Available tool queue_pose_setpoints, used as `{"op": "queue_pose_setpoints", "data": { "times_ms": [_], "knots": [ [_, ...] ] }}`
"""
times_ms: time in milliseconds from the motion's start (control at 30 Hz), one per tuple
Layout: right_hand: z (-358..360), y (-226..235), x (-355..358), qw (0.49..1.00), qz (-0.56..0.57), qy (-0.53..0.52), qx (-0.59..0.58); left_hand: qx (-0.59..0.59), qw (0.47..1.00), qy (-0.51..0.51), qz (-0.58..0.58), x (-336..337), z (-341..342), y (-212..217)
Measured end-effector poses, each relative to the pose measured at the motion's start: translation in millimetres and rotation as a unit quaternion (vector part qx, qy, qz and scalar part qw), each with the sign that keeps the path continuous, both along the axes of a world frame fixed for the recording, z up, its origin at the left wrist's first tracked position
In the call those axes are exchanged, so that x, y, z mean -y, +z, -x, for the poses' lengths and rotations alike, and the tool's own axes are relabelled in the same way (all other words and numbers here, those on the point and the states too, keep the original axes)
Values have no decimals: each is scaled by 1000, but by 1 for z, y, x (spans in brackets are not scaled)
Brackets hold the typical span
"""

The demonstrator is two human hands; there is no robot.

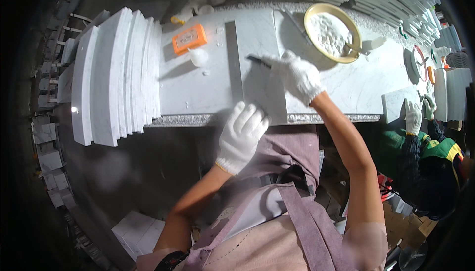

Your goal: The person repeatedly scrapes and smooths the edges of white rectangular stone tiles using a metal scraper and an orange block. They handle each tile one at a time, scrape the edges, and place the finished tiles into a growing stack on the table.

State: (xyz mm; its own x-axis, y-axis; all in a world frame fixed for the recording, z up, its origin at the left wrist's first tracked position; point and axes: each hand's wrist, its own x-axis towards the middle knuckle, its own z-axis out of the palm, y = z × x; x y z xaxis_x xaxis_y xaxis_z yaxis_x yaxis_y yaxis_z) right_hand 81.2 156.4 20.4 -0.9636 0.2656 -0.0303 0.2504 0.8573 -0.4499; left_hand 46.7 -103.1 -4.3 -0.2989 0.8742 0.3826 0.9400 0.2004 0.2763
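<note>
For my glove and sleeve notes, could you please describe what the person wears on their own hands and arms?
Both the left hand and the right hand wear white knitted cotton work gloves with ribbed cuffs at the wrist. Above the cuffs both forearms are bare, with no sleeves.

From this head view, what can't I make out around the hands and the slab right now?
- Dark tool: its rear end is hidden inside the right hand; too small to identify.
- Marble slab: its near edge is covered by the left hand.
- Yellow bowl: its white contents are overexposed.
- Orange box: its print is too small.
</note>
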Motion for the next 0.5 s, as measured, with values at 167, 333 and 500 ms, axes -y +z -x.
{"op": "queue_pose_setpoints", "data": {
  "times_ms": [167,333,500],
  "knots": [
    [-55,5,31,991,-63,115,10,19,997,-17,-70,-1,3,18],
    [-110,17,37,978,197,45,52,80,993,-86,-24,-9,3,56],
    [-131,14,63,747,561,-328,-141,142,983,-75,-90,-15,-12,70]
  ]
}}
